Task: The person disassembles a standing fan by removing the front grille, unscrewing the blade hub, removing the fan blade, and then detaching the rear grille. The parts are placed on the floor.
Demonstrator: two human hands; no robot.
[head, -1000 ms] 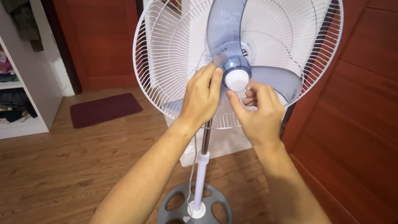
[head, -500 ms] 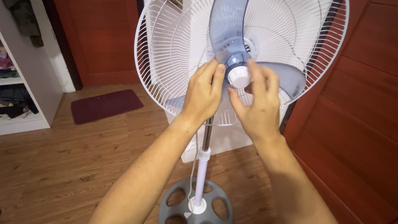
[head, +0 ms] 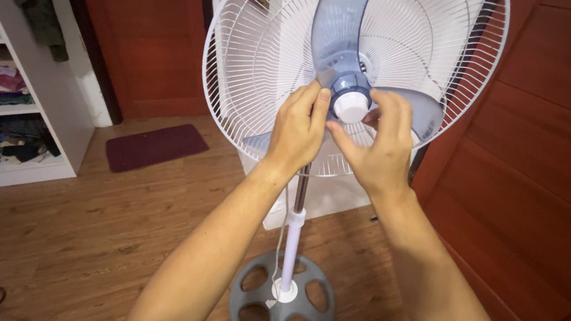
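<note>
Gripping white cap (head: 351,107), hands (head: 335,138) hiding blade hub (head: 345,84)

There was one white wire-grille pedestal fan (head: 269,57) with three translucent blue plastic blades (head: 339,22) and one white round cap (head: 351,107). One dark red rectangular mat (head: 154,146) lay at nine o'clock. Two hands worked.

Both arms raised; left hand (head: 298,131) and right hand (head: 374,149) seemingly pinching.

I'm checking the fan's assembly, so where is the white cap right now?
In the head view the white cap sits at the hub of the blue blade, upper centre, between the left hand and right hand.
</note>
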